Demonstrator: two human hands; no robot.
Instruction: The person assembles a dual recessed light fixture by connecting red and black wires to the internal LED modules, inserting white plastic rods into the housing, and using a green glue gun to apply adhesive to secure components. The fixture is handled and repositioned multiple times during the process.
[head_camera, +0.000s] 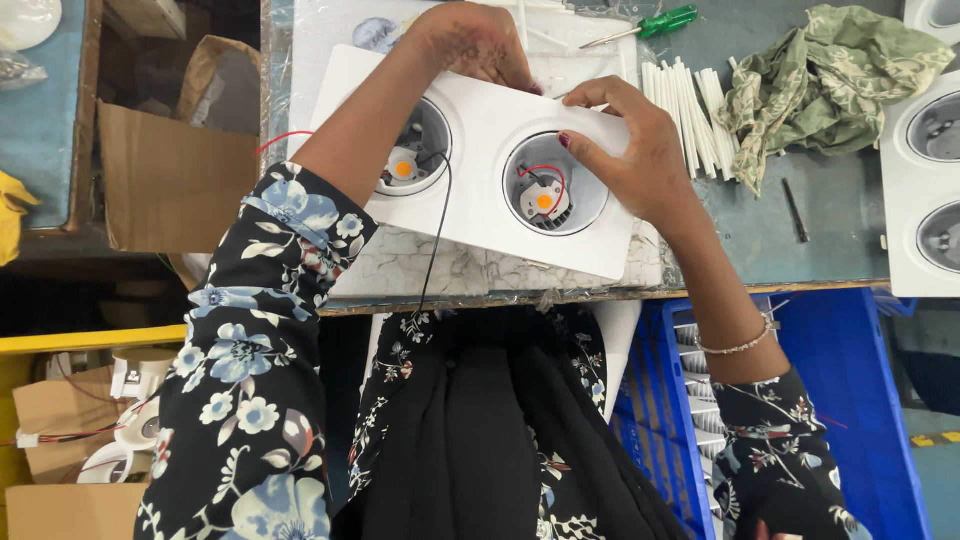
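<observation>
I see a white rectangular twin downlight housing (480, 175) lying slightly tilted on a marbled sheet (400, 265) in the upper middle of the frame, at the near edge of the workbench (830, 230). My left hand (475, 45) rests over the housing's far edge at the top centre, fingers curled down onto it; how tightly they grip I cannot tell, since the fingertips are hidden behind the rim. My right hand (635, 150) sits on the housing's right end, thumb hooked over the rim of the right round opening (553, 182) and the other fingers wrapped over the far edge, so the housing is held between the two hands. Inside the right opening a small yellow-orange LED chip (544, 201) shows with a red wire (545, 172) looping above it. The left opening (415, 150), partly covered by my left forearm, holds another chip (403, 168), and a black wire (436, 240) runs from it down off the bench edge. Right of the housing lies a bundle of white sticks (685, 110), then a crumpled green patterned cloth (830, 75). A green-handled screwdriver (650, 24) lies at the top. More white housings (925, 180) sit at the right edge, and a blue crate (850, 400) stands at the lower right.
</observation>
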